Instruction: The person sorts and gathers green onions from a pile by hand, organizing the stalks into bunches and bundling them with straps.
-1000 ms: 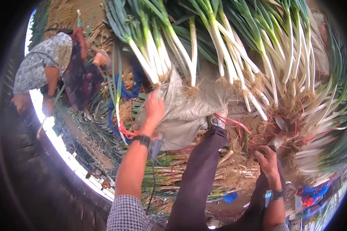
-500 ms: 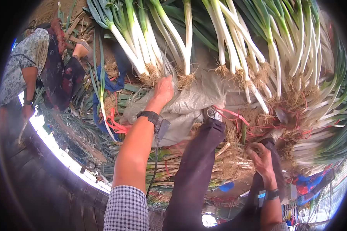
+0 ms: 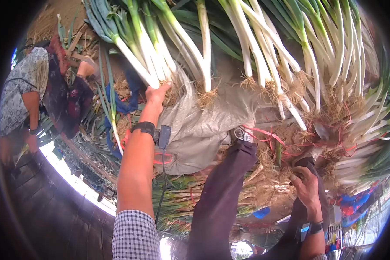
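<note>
Several long green onions (image 3: 138, 60), white stalks with rooty ends towards me, lie at the upper left. My left hand (image 3: 157, 96) is closed at their root ends, thumb along the roots; its other fingers are partly hidden. A single green onion (image 3: 206, 60) lies apart to its right, over a crumpled grey plastic sheet (image 3: 203, 117). My right hand (image 3: 307, 186) is curled beside my right leg, its fingertips bent in towards the thumb. Whether it holds anything small, I cannot make out.
More green onions (image 3: 264, 56) spread across the upper right, with a further pile (image 3: 364, 160) at the right edge. Red ties (image 3: 268, 134) lie by my shoe (image 3: 242, 133). Another person (image 3: 26, 95) sits at the far left. Bundled onions (image 3: 182, 199) lie behind my left leg.
My left hand has moved left along the roots to the leftmost green onions, whose root ends have shifted slightly left. My right hand stays curled, a little lower and further right in view.
</note>
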`<action>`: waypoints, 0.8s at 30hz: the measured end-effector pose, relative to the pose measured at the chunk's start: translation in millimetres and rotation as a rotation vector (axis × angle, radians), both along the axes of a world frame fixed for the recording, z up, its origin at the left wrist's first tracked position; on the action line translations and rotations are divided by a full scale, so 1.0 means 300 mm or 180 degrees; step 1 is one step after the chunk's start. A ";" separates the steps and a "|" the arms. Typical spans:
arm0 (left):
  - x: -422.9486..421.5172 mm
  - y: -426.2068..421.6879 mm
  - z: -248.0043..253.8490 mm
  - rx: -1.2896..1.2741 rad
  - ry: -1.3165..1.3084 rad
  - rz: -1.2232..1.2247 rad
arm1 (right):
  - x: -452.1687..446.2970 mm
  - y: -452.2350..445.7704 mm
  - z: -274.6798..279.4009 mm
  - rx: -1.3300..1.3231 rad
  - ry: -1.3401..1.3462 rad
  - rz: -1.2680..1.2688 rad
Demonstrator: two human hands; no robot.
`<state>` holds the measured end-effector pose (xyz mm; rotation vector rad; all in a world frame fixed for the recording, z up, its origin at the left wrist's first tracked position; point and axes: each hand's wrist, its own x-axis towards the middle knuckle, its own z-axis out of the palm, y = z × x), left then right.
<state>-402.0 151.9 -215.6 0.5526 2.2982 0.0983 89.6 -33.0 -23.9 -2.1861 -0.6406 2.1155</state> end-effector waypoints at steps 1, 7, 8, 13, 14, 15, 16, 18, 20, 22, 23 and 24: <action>-0.019 -0.012 -0.036 0.0092 0.0006 0.0141 | 0.000 -0.010 0.001 0.0003 -0.0015 -0.0008; -0.118 -0.012 0.067 -0.0125 0.0520 -0.0255 | 0.005 -0.045 0.003 0.0188 -0.0006 -0.0015; -0.173 -0.010 0.114 -0.0007 0.0291 -0.0309 | 0.007 -0.047 0.001 0.0172 -0.0037 0.0020; -0.273 0.097 0.469 0.0037 0.0417 -0.0553 | -0.036 -0.038 -0.015 0.0094 0.0134 0.0258; -0.259 0.117 0.526 0.0093 0.0438 -0.0620 | -0.043 -0.037 -0.015 0.0115 0.0155 0.0254; -0.241 0.135 0.572 0.0148 0.0450 -0.0685 | -0.047 -0.036 -0.017 0.0135 0.0167 0.0253; -0.217 0.150 0.615 0.0204 0.0459 -0.0745 | -0.049 -0.038 -0.023 0.0155 0.0174 0.0257; -0.062 0.160 0.675 0.0586 0.0502 -0.1227 | -0.032 -0.065 -0.046 0.0276 0.0114 0.0396; 0.226 0.146 0.713 0.0827 0.0915 -0.1839 | -0.032 -0.075 -0.062 0.0305 0.0061 0.0423; 0.413 0.061 0.595 0.0702 0.0757 -0.2661 | -0.053 -0.056 -0.062 0.0175 0.0117 0.0285; 0.530 0.021 0.530 0.0624 0.0237 -0.3227 | -0.046 -0.052 -0.054 0.0090 0.0101 0.0219; 0.606 -0.016 0.480 0.0531 -0.0322 -0.3787 | -0.033 -0.056 -0.042 0.0064 0.0078 0.0288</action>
